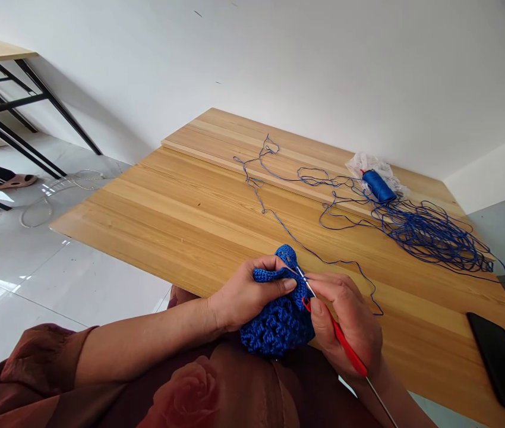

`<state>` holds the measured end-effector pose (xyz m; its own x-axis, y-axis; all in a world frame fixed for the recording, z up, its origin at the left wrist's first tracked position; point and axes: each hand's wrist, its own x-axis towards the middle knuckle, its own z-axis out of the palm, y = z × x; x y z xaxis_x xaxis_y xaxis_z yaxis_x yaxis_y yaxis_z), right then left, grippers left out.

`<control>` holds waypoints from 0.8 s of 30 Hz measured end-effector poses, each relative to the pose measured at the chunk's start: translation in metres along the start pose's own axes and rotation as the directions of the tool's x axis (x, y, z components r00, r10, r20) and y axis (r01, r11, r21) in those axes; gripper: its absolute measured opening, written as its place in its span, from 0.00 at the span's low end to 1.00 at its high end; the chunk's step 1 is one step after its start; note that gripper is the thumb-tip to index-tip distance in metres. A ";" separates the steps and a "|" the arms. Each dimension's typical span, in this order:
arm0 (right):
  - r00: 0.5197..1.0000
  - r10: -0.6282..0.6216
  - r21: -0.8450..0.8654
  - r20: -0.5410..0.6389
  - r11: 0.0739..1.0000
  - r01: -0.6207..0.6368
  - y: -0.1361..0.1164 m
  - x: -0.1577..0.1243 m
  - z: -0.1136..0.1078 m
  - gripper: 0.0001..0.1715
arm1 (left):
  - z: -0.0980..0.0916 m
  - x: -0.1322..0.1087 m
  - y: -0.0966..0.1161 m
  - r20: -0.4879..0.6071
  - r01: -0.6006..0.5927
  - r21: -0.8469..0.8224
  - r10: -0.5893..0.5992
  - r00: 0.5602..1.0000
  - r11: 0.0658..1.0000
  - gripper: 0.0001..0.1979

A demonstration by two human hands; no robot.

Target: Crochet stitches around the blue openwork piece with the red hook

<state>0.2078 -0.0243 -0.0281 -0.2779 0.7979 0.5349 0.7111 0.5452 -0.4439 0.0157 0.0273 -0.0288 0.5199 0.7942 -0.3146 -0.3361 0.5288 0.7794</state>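
Observation:
A blue crocheted piece [274, 327] with a bumpy texture hangs over my lap at the table's near edge. My left hand [252, 288] is closed on its upper edge, thumb on top. In my right hand [346, 318] is a crochet hook [349, 348] with a red handle, held like a pen. Its metal tip meets the blue piece beside my left fingertips. A blue strand trails across the table near my right hand; where it joins the work is hidden by my fingers.
On the wooden table [145, 208], a blue yarn spool [378, 186] lies by a crumpled clear plastic bag [363, 161]. A tangled heap of blue yarn [435, 235] spreads at the right. A black phone [502, 362] lies near the right edge. Another person's foot [18, 181] shows at far left.

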 end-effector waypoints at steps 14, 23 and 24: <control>0.999 0.029 -0.069 -0.034 0.997 -0.031 -0.005 0.004 0.002 0.14 | 0.003 -0.002 -0.008 -0.023 0.045 -0.190 -0.051 0.998 0.981 0.14; 0.993 -0.117 -0.215 0.000 0.970 0.114 -0.001 0.012 -0.006 0.21 | 0.006 -0.003 -0.003 -0.045 0.038 -0.107 -0.043 0.998 0.994 0.11; 0.994 -0.106 -0.201 0.011 0.974 0.107 -0.002 0.014 -0.006 0.23 | 0.007 -0.003 -0.003 -0.050 0.025 -0.075 -0.029 0.998 0.997 0.10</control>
<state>0.2059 -0.0154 -0.0154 -0.3593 0.7382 0.5710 0.7925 0.5644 -0.2311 0.0205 0.0218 -0.0267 0.4891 0.7927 -0.3638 -0.3807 0.5693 0.7287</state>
